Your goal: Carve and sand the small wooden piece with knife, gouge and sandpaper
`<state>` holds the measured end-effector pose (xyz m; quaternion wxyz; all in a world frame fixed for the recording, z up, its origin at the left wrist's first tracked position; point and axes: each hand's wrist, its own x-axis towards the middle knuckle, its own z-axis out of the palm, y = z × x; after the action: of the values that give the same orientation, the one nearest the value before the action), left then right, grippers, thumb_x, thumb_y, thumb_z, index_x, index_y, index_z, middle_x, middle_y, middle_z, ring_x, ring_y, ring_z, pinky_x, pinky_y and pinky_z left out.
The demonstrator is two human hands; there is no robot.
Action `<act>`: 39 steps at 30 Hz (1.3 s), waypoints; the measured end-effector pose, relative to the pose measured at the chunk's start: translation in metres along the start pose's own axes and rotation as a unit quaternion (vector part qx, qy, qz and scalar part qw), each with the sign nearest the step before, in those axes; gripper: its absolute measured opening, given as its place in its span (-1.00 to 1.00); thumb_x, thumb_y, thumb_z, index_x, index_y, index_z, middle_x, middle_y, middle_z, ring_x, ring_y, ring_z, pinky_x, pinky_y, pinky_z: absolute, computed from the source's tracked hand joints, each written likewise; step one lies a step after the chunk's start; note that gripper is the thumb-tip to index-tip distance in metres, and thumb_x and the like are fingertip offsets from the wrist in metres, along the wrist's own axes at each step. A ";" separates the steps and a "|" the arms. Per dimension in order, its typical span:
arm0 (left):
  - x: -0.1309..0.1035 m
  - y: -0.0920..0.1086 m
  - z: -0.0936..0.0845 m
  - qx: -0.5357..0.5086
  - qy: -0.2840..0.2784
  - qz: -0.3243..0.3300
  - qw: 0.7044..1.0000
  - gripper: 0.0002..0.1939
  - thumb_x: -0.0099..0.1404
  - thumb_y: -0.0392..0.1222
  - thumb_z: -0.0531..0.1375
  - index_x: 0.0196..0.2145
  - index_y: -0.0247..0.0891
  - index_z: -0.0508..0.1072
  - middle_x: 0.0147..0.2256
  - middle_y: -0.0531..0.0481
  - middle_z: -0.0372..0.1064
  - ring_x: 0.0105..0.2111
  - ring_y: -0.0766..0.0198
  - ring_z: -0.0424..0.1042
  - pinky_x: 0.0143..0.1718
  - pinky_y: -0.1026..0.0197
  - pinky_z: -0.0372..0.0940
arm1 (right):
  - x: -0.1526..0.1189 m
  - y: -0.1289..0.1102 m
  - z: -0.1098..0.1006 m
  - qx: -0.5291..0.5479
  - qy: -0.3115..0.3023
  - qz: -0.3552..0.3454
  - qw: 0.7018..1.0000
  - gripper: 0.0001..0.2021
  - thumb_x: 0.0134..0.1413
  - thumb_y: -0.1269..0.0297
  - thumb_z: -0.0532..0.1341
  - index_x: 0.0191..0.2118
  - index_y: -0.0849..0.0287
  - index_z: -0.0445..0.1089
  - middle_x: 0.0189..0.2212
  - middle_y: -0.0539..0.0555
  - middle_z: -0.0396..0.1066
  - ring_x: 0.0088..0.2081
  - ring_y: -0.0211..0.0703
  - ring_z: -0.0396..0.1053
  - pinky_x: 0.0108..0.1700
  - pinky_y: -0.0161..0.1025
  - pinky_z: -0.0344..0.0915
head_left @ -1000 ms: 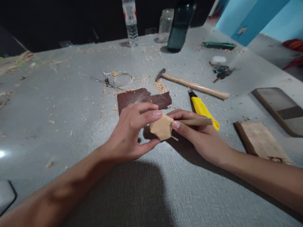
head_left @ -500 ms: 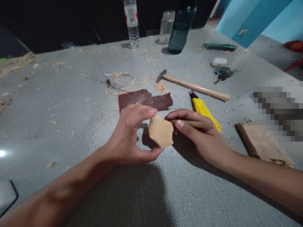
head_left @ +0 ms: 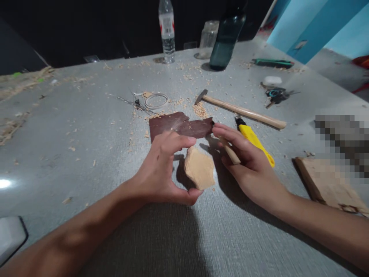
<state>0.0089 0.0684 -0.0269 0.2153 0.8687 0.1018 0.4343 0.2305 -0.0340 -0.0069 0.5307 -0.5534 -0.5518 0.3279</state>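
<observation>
My left hand grips a pale, angular block of wood between its thumb below and its fingers above. The block's flat, light face is turned up toward me and its edges are rough. In my right hand, just to the right of the block and apart from it, a short tan stick lies between thumb and fingers. The stick's far end is partly hidden by those fingers. Behind the hands a torn dark-red sheet lies flat on the table.
A hammer and a yellow utility knife lie beyond my right hand. Farther right is a wooden plank. Bottles, a jar and keys stand or lie toward the back. Wood chips litter the grey table.
My right hand has drawn away from the block, and the stick has turned in its fingers so its near end points toward me. My left hand still holds the block.
</observation>
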 end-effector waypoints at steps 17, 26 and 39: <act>0.003 0.004 -0.002 -0.009 -0.016 -0.022 1.000 -0.04 -0.02 -0.02 0.48 0.25 -0.02 0.12 0.00 -0.08 0.29 -0.05 0.00 0.42 -0.04 -0.12 0.32 | -0.003 0.012 -0.006 -0.018 0.042 0.050 0.998 -0.19 0.02 0.59 0.20 0.35 -0.30 0.36 0.52 -0.24 0.08 0.58 0.03 -0.13 0.60 0.29 -0.27; 0.006 0.006 -0.003 0.012 0.004 -0.017 1.000 -0.04 -0.08 -0.17 0.46 0.22 -0.07 0.12 0.02 -0.12 0.33 -0.05 -0.01 0.43 -0.06 -0.12 0.33 | -0.004 0.018 -0.007 -0.043 0.028 0.029 0.998 -0.25 0.17 0.49 0.25 0.38 -0.38 0.32 0.52 -0.25 0.07 0.59 0.04 -0.29 0.58 0.34 -0.32; 0.007 0.011 -0.005 0.023 0.041 0.030 0.998 -0.06 0.04 -0.18 0.46 0.28 -0.17 0.11 0.11 -0.25 0.31 0.08 -0.09 0.42 0.07 -0.22 0.35 | 0.031 0.013 0.000 -0.328 -0.022 -0.041 0.943 -0.39 0.39 0.12 0.20 0.49 -0.04 0.22 0.47 0.14 0.22 0.57 0.44 -0.20 0.46 0.62 -0.21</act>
<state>0.0092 0.0620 -0.0144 0.1780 0.8576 0.0942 0.4733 0.2396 -0.0015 -0.0125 0.3204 -0.6663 -0.6628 0.1186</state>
